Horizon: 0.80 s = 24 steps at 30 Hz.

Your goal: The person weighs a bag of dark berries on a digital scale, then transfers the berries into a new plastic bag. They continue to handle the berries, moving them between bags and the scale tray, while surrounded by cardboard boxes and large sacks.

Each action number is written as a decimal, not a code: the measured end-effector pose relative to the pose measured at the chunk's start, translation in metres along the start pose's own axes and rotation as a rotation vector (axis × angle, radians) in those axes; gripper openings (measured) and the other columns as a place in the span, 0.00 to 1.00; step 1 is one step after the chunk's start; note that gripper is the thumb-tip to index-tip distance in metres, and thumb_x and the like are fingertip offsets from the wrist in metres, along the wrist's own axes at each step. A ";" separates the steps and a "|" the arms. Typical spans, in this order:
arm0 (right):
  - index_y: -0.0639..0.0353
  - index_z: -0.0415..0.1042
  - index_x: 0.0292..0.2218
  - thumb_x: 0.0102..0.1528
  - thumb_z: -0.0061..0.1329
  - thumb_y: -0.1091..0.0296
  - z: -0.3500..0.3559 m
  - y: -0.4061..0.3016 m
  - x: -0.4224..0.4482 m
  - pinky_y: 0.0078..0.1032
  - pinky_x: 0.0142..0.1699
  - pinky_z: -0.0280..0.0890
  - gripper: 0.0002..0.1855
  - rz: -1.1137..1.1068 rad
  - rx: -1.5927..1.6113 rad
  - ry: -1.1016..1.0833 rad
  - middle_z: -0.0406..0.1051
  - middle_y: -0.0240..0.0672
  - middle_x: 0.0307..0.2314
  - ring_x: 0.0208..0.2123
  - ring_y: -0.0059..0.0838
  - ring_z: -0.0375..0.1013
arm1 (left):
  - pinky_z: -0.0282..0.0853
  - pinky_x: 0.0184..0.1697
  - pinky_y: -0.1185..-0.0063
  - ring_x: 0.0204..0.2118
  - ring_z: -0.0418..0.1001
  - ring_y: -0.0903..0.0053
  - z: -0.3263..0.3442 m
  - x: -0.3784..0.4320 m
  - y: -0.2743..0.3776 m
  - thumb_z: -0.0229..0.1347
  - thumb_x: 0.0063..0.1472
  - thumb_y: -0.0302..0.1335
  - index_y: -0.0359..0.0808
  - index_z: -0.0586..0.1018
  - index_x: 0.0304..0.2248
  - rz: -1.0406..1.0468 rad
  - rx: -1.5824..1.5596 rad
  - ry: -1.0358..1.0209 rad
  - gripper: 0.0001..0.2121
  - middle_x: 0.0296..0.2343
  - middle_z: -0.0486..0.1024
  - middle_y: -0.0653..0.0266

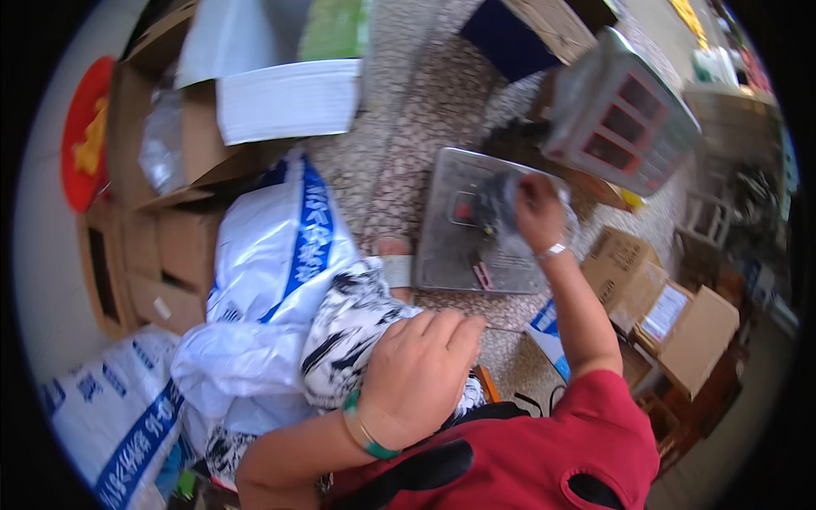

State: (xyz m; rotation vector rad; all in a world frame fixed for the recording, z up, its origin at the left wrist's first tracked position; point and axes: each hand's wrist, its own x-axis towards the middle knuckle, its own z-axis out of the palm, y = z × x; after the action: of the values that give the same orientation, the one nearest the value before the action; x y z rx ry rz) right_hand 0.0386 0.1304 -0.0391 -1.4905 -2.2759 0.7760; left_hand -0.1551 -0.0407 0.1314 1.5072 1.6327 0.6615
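My right hand (540,210) is over the steel platform (440,255) of a weighing scale, its blurred fingers curled at a clear plastic bag (500,197) with dark contents. A small pink clip-like piece (482,274) lies on the platform near its front edge. The scale's display head (628,118), with three dark windows, stands tilted beyond the platform. My left hand (424,370), a green bangle at its wrist, is held back-up above my black-and-white patterned trousers (354,331). Its fingers lie close together, and the palm is hidden.
On the left are large white-and-blue printed sacks (261,248), an opened cardboard box (146,236) and a red basin (83,146). A white-and-green carton (287,99) stands ahead. Brown cardboard boxes (628,274) sit at right, and a dark blue box (510,41) is beyond the scale.
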 end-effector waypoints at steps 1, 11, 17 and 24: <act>0.59 0.66 0.30 0.45 0.43 0.74 -0.008 0.024 -0.009 0.30 0.30 0.62 0.06 0.032 -0.041 0.016 0.66 0.41 0.23 0.26 0.39 0.68 | 0.64 0.30 0.76 0.28 0.69 0.69 -0.019 -0.003 -0.001 0.53 0.48 0.24 0.36 0.73 0.33 -0.001 -0.021 0.035 0.09 0.25 0.70 0.62; 0.60 0.69 0.32 0.48 0.46 0.75 0.007 0.057 -0.054 0.20 0.29 0.61 0.07 0.135 -0.014 0.013 0.66 0.34 0.24 0.23 0.26 0.67 | 0.67 0.32 0.77 0.29 0.73 0.68 -0.234 0.002 -0.248 0.52 0.52 0.29 0.35 0.76 0.32 -0.579 0.420 0.795 0.09 0.27 0.75 0.58; 0.62 0.68 0.32 0.50 0.43 0.78 -0.013 0.039 -0.064 0.17 0.30 0.60 0.05 0.065 -0.033 0.014 0.65 0.33 0.26 0.24 0.22 0.64 | 0.67 0.37 0.78 0.29 0.73 0.69 -0.200 0.026 -0.350 0.59 0.44 0.36 0.36 0.77 0.32 -0.888 0.646 0.508 0.16 0.28 0.75 0.55; 0.63 0.67 0.31 0.51 0.42 0.79 -0.024 0.018 -0.081 0.16 0.34 0.59 0.05 0.099 0.068 0.031 0.64 0.33 0.27 0.29 0.23 0.64 | 0.67 0.32 0.78 0.24 0.72 0.74 -0.222 0.011 -0.384 0.58 0.43 0.29 0.37 0.79 0.24 -0.856 0.440 0.518 0.07 0.21 0.75 0.60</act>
State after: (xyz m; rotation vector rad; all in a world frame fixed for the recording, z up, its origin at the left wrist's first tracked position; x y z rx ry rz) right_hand 0.0977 0.0689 -0.0273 -1.5829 -2.1455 0.8434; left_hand -0.5532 -0.0580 -0.0629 0.7573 2.6986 0.2059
